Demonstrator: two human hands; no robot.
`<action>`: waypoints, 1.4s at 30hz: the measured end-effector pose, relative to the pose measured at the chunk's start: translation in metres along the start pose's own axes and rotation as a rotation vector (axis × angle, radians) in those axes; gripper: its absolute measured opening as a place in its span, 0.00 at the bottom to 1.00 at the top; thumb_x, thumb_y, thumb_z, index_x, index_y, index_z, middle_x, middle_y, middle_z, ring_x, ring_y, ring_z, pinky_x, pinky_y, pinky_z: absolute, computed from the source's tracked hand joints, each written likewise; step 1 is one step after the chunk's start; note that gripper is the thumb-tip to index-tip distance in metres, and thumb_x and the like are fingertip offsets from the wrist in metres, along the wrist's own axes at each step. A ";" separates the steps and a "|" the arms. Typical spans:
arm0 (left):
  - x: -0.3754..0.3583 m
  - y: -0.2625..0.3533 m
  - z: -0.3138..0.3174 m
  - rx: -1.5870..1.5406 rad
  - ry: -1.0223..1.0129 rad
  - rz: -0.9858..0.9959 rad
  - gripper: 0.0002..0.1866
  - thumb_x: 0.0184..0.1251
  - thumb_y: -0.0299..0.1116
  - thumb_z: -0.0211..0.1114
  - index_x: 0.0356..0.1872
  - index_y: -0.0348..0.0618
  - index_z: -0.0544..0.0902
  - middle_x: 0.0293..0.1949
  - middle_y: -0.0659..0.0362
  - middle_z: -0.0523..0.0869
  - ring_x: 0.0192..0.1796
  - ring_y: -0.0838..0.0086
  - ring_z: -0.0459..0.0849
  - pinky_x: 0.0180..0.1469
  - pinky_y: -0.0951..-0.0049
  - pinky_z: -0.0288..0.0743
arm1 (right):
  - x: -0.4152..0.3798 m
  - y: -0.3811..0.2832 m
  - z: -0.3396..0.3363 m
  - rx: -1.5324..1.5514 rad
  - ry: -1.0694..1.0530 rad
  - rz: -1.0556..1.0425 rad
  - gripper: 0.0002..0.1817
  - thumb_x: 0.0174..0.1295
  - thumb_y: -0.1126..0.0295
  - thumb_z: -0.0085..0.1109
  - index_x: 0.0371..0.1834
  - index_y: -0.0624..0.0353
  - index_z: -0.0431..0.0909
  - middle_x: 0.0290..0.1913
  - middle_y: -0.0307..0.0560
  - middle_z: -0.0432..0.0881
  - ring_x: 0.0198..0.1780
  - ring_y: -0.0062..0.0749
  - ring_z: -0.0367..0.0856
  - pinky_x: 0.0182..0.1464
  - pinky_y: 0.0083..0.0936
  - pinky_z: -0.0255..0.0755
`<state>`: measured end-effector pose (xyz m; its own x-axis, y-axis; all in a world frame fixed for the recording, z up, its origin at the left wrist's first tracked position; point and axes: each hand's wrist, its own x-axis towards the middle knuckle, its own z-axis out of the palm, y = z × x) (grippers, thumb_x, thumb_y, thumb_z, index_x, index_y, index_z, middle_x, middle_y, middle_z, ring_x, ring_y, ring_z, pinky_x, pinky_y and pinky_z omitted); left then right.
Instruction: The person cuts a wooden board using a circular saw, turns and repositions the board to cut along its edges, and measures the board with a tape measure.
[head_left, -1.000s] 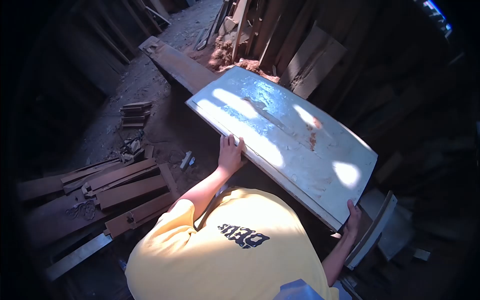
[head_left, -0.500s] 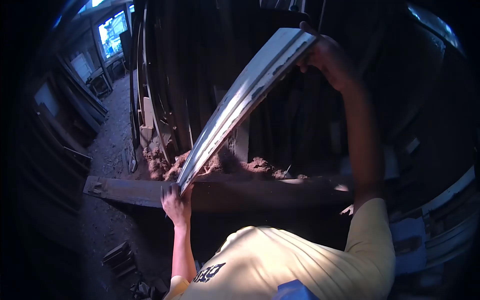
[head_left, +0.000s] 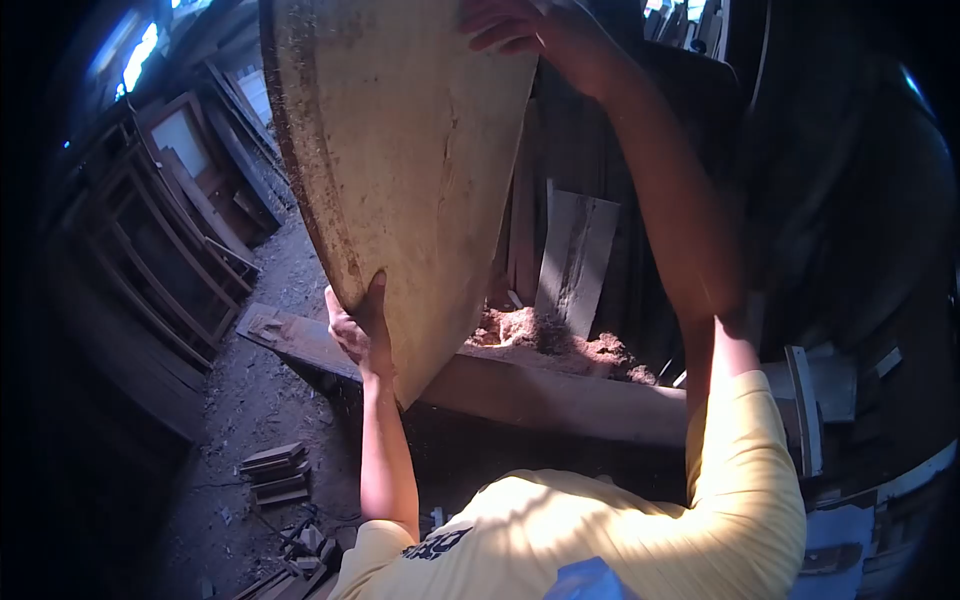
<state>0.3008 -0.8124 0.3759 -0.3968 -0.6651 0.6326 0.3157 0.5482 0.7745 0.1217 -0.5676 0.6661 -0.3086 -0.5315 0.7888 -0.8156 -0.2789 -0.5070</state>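
A broad wooden plank [head_left: 410,170] stands tilted in front of me, with a pale, worn face toward me and a rough, dark left edge. Low on that edge my left hand [head_left: 362,335] is closed round it, thumb lying on the face. At the top of the view my right hand [head_left: 530,35] has its fingers stretched out across the upper right part of the plank's face. The plank's top end runs out of the frame. Its lower corner overlaps a long wooden beam [head_left: 560,400].
Reddish shavings [head_left: 520,328] are heaped behind the beam, near a leaning grey board [head_left: 577,255]. Door and window frames [head_left: 165,250] lean along the left wall. Small wood blocks [head_left: 275,472] are stacked on the littered floor [head_left: 225,420]. A white strip [head_left: 803,410] stands at right.
The plank has turned from its narrow painted side to its broad face and swung to the left and more upright. My right hand has shifted left, from its end onto the face.
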 end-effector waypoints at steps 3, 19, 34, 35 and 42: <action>0.029 -0.032 -0.009 -0.168 0.043 -0.031 0.23 0.66 0.38 0.80 0.57 0.37 0.85 0.48 0.56 0.92 0.50 0.68 0.88 0.59 0.66 0.79 | -0.074 0.158 0.020 -0.009 0.501 0.327 0.26 0.72 0.46 0.68 0.59 0.55 0.80 0.51 0.38 0.85 0.57 0.25 0.81 0.64 0.31 0.72; 0.047 -0.047 -0.079 -0.297 0.120 -0.391 0.37 0.82 0.58 0.61 0.72 0.33 0.75 0.69 0.46 0.81 0.66 0.57 0.80 0.72 0.53 0.75 | -0.252 0.200 0.128 -0.112 0.666 0.674 0.58 0.35 0.29 0.84 0.57 0.74 0.85 0.49 0.58 0.92 0.49 0.43 0.92 0.58 0.34 0.79; -0.296 -0.169 -0.034 -0.977 0.094 -1.510 0.48 0.61 0.56 0.82 0.78 0.49 0.70 0.76 0.56 0.73 0.77 0.58 0.69 0.81 0.46 0.61 | -0.319 0.241 0.065 -0.893 -0.172 0.886 0.56 0.32 0.10 0.65 0.38 0.59 0.92 0.39 0.52 0.92 0.46 0.44 0.91 0.63 0.40 0.72; -0.312 -0.162 -0.023 -0.926 0.209 -1.626 0.47 0.62 0.57 0.81 0.78 0.49 0.70 0.77 0.57 0.73 0.78 0.58 0.69 0.81 0.45 0.60 | -0.342 0.256 0.063 -0.852 -0.243 0.916 0.56 0.33 0.11 0.65 0.39 0.60 0.92 0.40 0.53 0.92 0.47 0.46 0.91 0.64 0.41 0.72; -0.430 -0.160 0.018 -0.773 0.273 -1.847 0.46 0.69 0.67 0.70 0.80 0.54 0.69 0.83 0.57 0.65 0.82 0.57 0.62 0.83 0.38 0.53 | -0.516 0.337 0.036 -0.591 -0.349 1.308 0.58 0.36 0.15 0.69 0.51 0.64 0.90 0.55 0.57 0.88 0.65 0.45 0.83 0.69 0.44 0.71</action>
<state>0.4052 -0.6043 -0.0203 -0.5214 -0.1497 -0.8401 0.0236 -0.9866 0.1612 0.0238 -0.4166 0.0760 -0.9046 -0.3277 -0.2726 -0.1595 0.8533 -0.4964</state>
